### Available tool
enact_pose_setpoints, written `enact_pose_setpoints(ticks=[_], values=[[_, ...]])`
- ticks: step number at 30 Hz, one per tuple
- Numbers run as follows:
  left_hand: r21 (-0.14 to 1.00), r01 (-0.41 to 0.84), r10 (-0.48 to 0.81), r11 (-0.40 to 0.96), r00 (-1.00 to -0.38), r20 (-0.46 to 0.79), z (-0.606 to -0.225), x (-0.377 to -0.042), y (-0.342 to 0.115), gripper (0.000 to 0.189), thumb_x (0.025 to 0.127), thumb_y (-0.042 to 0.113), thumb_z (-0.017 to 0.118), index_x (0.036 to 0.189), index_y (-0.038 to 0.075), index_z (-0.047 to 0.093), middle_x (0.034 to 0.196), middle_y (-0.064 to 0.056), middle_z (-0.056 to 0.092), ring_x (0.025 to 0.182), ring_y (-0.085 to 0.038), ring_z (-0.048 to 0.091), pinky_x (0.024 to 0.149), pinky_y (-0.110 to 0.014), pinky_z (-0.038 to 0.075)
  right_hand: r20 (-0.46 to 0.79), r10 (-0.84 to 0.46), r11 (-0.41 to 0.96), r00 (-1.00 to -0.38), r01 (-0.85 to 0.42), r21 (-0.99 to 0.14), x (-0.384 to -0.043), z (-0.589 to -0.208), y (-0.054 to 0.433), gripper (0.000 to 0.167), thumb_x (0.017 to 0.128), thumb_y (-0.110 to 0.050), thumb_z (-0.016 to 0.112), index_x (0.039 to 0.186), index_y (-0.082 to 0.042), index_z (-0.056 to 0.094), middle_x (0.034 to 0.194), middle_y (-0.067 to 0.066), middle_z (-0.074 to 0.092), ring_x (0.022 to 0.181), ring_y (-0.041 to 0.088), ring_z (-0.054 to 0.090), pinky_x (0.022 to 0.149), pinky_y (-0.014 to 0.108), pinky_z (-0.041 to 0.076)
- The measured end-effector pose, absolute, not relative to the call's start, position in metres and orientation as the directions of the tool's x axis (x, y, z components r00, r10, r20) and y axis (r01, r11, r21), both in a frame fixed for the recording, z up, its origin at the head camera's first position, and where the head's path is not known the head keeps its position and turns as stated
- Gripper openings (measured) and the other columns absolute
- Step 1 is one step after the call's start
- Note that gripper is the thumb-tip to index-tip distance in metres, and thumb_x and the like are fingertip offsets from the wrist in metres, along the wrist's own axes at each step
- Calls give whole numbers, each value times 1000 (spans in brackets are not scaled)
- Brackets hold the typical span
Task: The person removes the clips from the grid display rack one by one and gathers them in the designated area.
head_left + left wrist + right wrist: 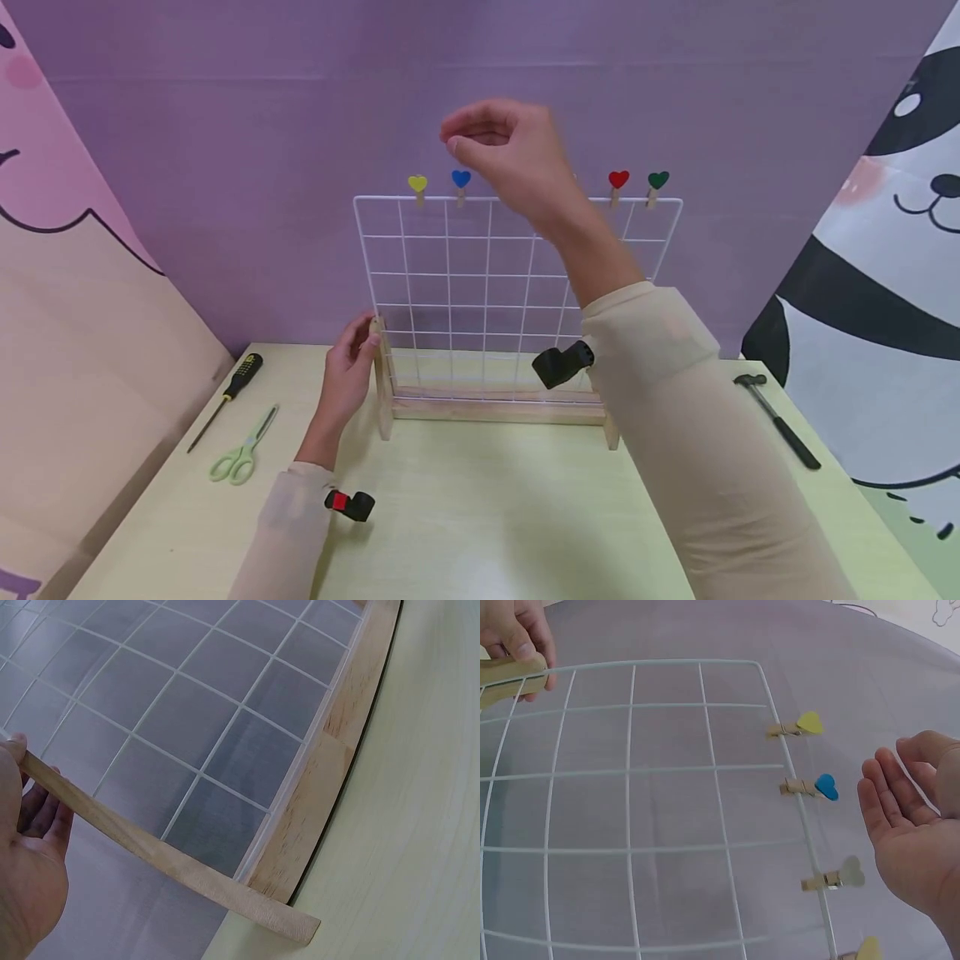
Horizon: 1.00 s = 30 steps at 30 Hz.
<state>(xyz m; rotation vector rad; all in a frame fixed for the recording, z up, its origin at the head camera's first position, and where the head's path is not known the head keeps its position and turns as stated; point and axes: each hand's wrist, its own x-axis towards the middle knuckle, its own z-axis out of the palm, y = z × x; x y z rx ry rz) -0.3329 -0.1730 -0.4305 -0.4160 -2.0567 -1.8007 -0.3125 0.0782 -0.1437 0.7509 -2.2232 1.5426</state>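
My left hand grips the top of the left wooden upright of a stand, thumb on one side and fingers behind. A white wire grid panel stands upright in it, above a wooden base bar. Wooden clothespins with hearts sit along its top wire: yellow, blue, red and dark green. In the right wrist view a whitish heart clothespin follows the blue one. My right hand hovers above the top wire, fingers loosely bent, holding nothing.
On the table's left lie a black-and-yellow screwdriver and pale green scissors. A hammer with a black handle lies at the right. A purple backdrop hangs behind the grid.
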Motion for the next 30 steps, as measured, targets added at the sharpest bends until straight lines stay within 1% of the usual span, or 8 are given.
enact_pose_setpoints(ticks=[3, 10, 15, 18, 21, 25, 30], values=[[878, 454, -31, 149, -886, 463, -430, -332, -173, 43, 109, 14, 52, 151, 4, 48, 143, -20, 58, 119, -6, 56, 98, -7, 46, 536, -234, 282, -811, -584, -761, -315, -145, 69, 21, 99, -15, 69, 118, -7, 73, 117, 8, 72, 106, 15, 67, 98, 22, 55], [878, 455, -10, 151, -887, 461, -429, -330, -175, 45, 109, 18, 51, 152, 5, 47, 145, -20, 57, 121, -5, 55, 98, -8, 46, 539, -228, 264, -811, -584, -767, -321, -151, 57, 18, 98, -9, 69, 114, -4, 74, 111, 10, 73, 99, 16, 68, 94, 23, 56], [874, 464, -12, 146, -882, 471, -427, -330, -175, 44, 109, 19, 52, 151, 5, 48, 144, -20, 58, 121, -5, 56, 96, -8, 47, 517, -223, 294, -826, -563, -773, -325, -154, 54, 18, 98, -11, 69, 113, -4, 75, 110, 8, 74, 99, 15, 68, 92, 22, 56], [877, 461, -13, 132, -884, 467, -428, -329, -173, 44, 109, 17, 52, 151, 4, 47, 144, -21, 57, 121, -7, 56, 96, -9, 48, 498, -215, 313, -840, -542, -780, -327, -156, 53, 18, 98, -11, 69, 113, -6, 75, 110, 7, 74, 100, 15, 68, 91, 22, 57], [879, 459, -12, 129, -886, 464, -427, -327, -172, 45, 109, 15, 52, 152, 3, 46, 145, -21, 57, 122, -7, 56, 97, -9, 48, 476, -210, 325, -854, -520, -790, -328, -157, 53, 17, 98, -12, 70, 113, -6, 75, 111, 7, 74, 100, 14, 68, 90, 22, 57], [872, 468, -9, 140, -880, 474, -427, -325, -174, 44, 109, 16, 52, 151, 3, 47, 145, -21, 58, 122, -4, 56, 98, -8, 47, 454, -222, 338, -863, -505, -794, -329, -157, 51, 18, 98, -12, 71, 114, -6, 75, 112, 7, 75, 99, 13, 68, 90, 22, 57], [863, 482, -8, 151, -873, 488, -427, -325, -176, 44, 109, 18, 52, 151, 3, 47, 144, -21, 58, 122, -4, 57, 98, -8, 47, 437, -256, 370, -862, -505, -779, -328, -157, 48, 19, 98, -14, 71, 115, -7, 75, 112, 6, 75, 99, 13, 68, 90, 22, 57]])
